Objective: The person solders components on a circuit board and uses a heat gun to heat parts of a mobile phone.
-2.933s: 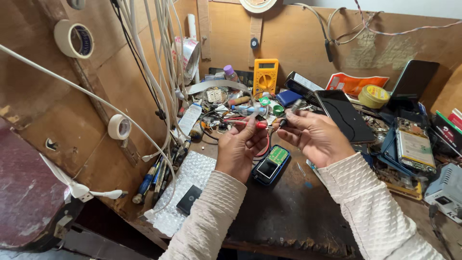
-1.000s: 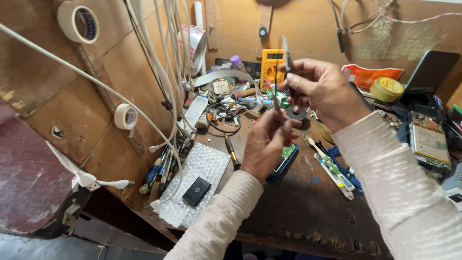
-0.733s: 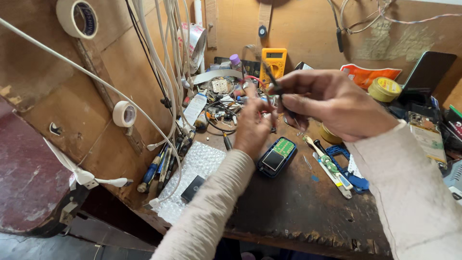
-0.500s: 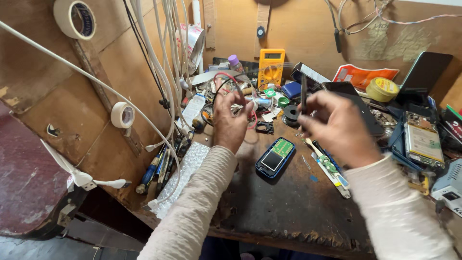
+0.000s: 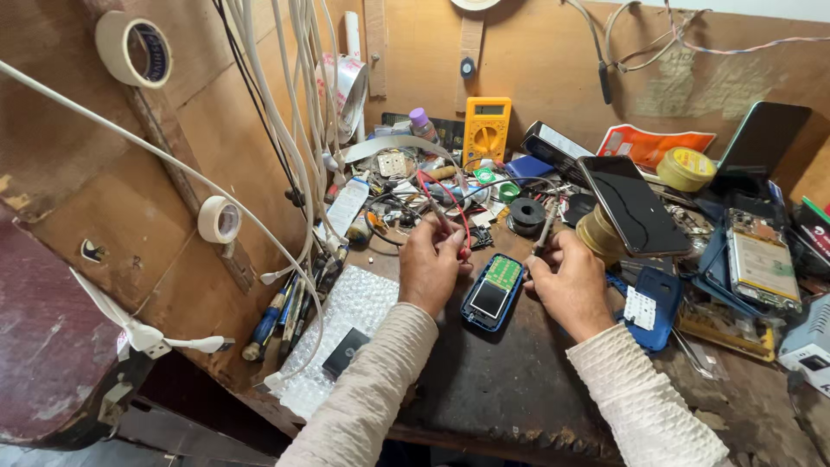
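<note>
Cluttered workbench (image 5: 484, 389): opened blue phone shell (image 5: 493, 291) holds its green circuit board (image 5: 503, 272)

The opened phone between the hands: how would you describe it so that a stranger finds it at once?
Start at the yellow multimeter against the back wall and come straight down the workbench. Between the left hand and right hand lies the opened phone. Its blue frame with a bare green board sets it apart.
</note>
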